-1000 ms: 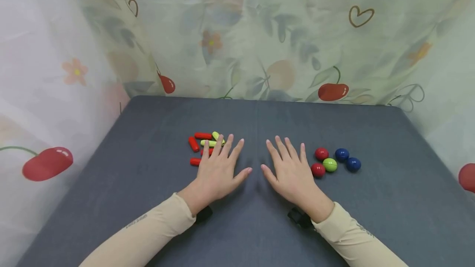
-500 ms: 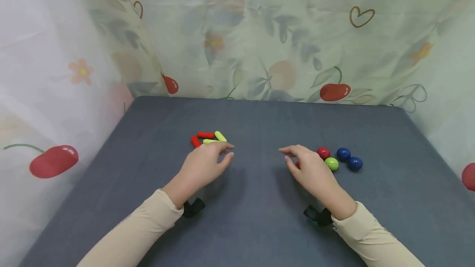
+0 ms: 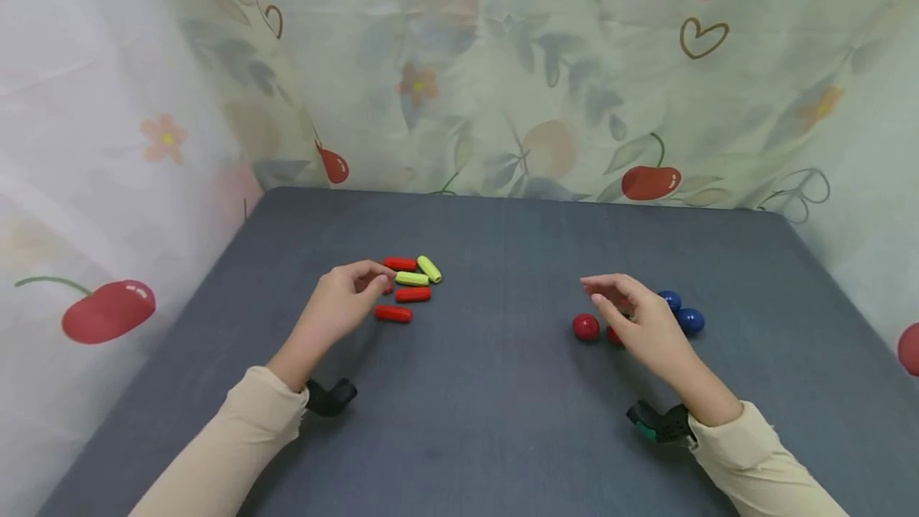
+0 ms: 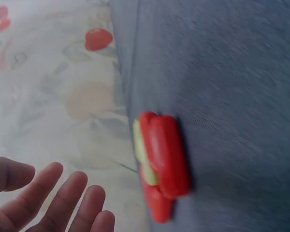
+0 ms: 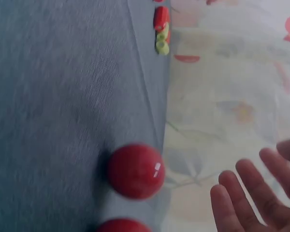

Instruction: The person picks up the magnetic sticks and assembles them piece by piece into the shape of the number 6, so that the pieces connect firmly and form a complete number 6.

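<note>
My left hand (image 3: 333,301) hovers at the left side of a group of small red and yellow-green cylinders, its loosely bent fingers overlapping one red cylinder (image 3: 388,286). Its fingers (image 4: 63,203) hold nothing in the left wrist view. Near it lie a yellow-green cylinder (image 3: 412,279) and a red cylinder (image 3: 392,313). My right hand (image 3: 642,325) is over a group of small glossy balls, fingers loosely bent and pointing left. One red ball (image 3: 585,327) sits below its fingertips. Another red ball (image 3: 615,335) is partly covered by the hand. Nothing is between the right fingers (image 5: 251,193).
Two blue balls (image 3: 691,321) lie just right of the right hand. A dark grey cloth-covered table (image 3: 495,421) spreads between the two groups. A printed curtain (image 3: 488,102) hangs along its back and sides. Black camera straps (image 3: 332,397) circle the wrists.
Both hands have moved apart, left hand leftward and right hand rightward, and turned from palm-down with spread fingers to loosely bent. More cylinders and a red ball now show where the hands were.
</note>
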The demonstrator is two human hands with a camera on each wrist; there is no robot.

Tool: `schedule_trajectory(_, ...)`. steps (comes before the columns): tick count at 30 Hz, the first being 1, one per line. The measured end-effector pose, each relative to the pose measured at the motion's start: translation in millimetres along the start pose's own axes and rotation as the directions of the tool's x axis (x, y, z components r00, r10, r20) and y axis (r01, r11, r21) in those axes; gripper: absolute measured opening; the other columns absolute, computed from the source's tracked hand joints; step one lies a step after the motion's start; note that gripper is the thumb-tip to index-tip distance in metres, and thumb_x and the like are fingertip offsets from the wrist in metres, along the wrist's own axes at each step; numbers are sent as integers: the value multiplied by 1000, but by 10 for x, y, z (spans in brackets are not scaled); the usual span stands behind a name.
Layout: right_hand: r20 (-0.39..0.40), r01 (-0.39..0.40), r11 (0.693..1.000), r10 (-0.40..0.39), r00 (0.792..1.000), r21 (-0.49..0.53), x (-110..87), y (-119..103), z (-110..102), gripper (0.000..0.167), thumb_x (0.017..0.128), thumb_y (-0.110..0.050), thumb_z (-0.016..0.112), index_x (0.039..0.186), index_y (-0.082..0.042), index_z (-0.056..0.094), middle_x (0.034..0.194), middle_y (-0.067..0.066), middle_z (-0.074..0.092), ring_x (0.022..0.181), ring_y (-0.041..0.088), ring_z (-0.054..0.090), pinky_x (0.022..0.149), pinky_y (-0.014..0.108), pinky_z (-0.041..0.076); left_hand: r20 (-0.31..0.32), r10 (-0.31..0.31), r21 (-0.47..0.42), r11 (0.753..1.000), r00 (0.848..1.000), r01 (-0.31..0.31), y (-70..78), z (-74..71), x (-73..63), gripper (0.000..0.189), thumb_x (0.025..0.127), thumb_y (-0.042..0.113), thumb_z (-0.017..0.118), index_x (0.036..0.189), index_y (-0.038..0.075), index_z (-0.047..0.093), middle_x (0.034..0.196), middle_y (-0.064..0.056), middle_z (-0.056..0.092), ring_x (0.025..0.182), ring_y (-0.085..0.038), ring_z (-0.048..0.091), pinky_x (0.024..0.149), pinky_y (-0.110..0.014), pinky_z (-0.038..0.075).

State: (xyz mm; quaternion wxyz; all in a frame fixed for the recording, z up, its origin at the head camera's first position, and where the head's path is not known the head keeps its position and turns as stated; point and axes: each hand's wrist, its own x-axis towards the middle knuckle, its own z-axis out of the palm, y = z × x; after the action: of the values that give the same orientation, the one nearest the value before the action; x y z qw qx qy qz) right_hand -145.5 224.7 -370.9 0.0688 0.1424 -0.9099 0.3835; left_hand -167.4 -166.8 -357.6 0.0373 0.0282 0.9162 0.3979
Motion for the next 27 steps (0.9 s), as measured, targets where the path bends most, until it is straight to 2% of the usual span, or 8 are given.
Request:
schedule_trajectory(2, 42, -6, 1000, 5, 999, 20, 20, 56, -19, 34, 101, -30, 51, 131, -15, 56, 127, 5, 61, 110, 18, 61, 87, 13, 45, 20, -35, -56, 998, 999, 36, -91, -18, 30, 27, 100, 27, 53, 120, 14, 65, 119, -8, 66, 103, -25, 60, 81, -38, 48)
schedule_trajectory(6, 139, -21, 998, 12, 990, 63, 89, 153, -55, 40, 100, -31, 53, 135, -14, 50, 133, 10, 57, 117, 25, 58, 98, 38, 47, 80, -135, -155, 977, 988, 146, -244, -32, 93, 29, 100, 24, 53, 124, 12, 63, 129, -10, 59, 109, -27, 55, 88, -39, 47)
schedule_trajectory(8, 194, -30, 996, 13, 981, 84, 125, 194, -71, 44, 99, -33, 55, 137, -13, 48, 137, 13, 54, 121, 30, 56, 99, 49, 44, 113, -171, -174, 966, 979, 189, -304, -32, 120, 30, 99, 21, 54, 126, 10, 61, 130, -13, 58, 109, -28, 56, 89, -38, 49)
schedule_trajectory(10, 243, -37, 995, 14, 970, 89, 161, 226, -82, 48, 98, -34, 57, 138, -12, 47, 139, 15, 52, 125, 33, 53, 102, 53, 41, 141, -198, -183, 958, 970, 222, -352, -30, 147, 31, 98, 19, 56, 127, 9, 60, 129, -15, 58, 110, -27, 57, 91, -38, 50)
schedule_trajectory(13, 313, -52, 995, 25, 949, 79, 208, 261, -99, 54, 95, -37, 62, 139, -11, 46, 140, 14, 51, 129, 34, 49, 104, 55, 38, 180, -207, -198, 950, 962, 241, -409, -24, 174, 35, 96, 16, 59, 130, 6, 58, 130, -17, 58, 112, -26, 58, 93, -38, 50)
schedule_trajectory(17, 392, -56, 997, 31, 920, 52, 269, 307, -116, 58, 91, -39, 66, 139, -10, 48, 138, 13, 53, 130, 34, 48, 106, 55, 37, 204, -208, -221, 942, 957, 252, -462, 2, 213, 37, 92, 13, 65, 128, 6, 59, 123, -15, 60, 104, -23, 59, 90, -35, 52)
schedule_trajectory(21, 457, -51, 999, 36, 889, 20, 325, 344, -122, 59, 88, -37, 70, 136, -9, 51, 137, 13, 55, 128, 33, 50, 105, 54, 38, 220, -194, -190, 953, 956, 237, -491, 30, 246, 39, 88, 14, 71, 125, 7, 62, 113, -13, 62, 98, -22, 58, 81, -30, 51)
schedule_trajectory(27, 527, -36, 999, 43, 849, -23, 401, 372, -125, 54, 84, -32, 75, 130, -10, 57, 132, 10, 59, 122, 29, 55, 101, 50, 43, 236, -188, -125, 967, 953, 222, -470, 48, 282, 37, 84, 15, 75, 120, 10, 66, 107, -10, 63, 98, -22, 55, 75, -29, 46)
